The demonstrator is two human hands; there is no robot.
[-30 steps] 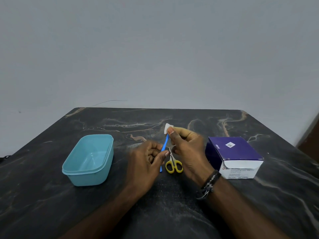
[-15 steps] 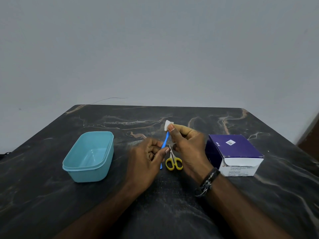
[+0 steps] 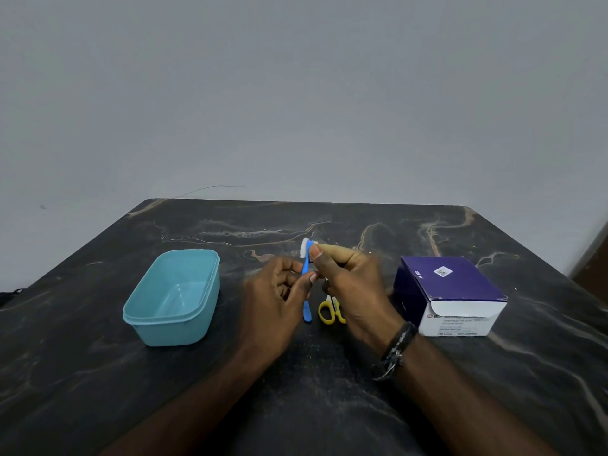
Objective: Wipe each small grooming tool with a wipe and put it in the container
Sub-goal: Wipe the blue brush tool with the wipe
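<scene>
One head-worn view looks forward and down, close over the dark table.

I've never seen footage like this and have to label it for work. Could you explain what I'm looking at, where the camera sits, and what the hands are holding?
No machine here: a person wears a camera on the head, looking down at their own hands. The left hand pinches a thin blue tool. The right hand presses a small white wipe on its top end. On the dark marbled table stand an empty teal container, yellow-handled scissors partly hidden behind the right hand, and a purple-and-white box.
</scene>
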